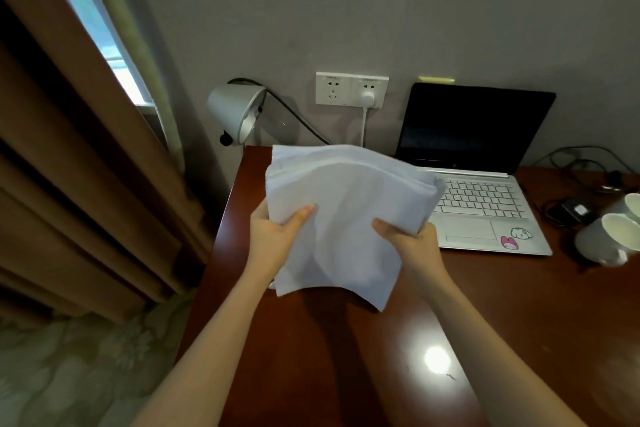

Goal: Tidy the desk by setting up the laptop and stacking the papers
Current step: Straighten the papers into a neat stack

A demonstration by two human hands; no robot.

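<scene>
A bundle of white papers [349, 198] is held up above the left part of the dark red desk [519, 315]. My left hand [273, 239] grips its left edge with the thumb on top. My right hand [412, 246] grips its right lower edge. The sheets sag and their far edges are uneven. A silver laptop [485, 204] stands open at the back right of the desk, its screen dark, with cartoon stickers on the palm rest. The papers hide the laptop's left front corner.
Two white mugs [620, 236] lie at the right edge beside a black charger and cables [575, 208]. A silver desk lamp [235, 114] hangs off the desk's back left corner. A wall socket [351, 89] holds a white plug. Brown curtains [76, 166] hang at left.
</scene>
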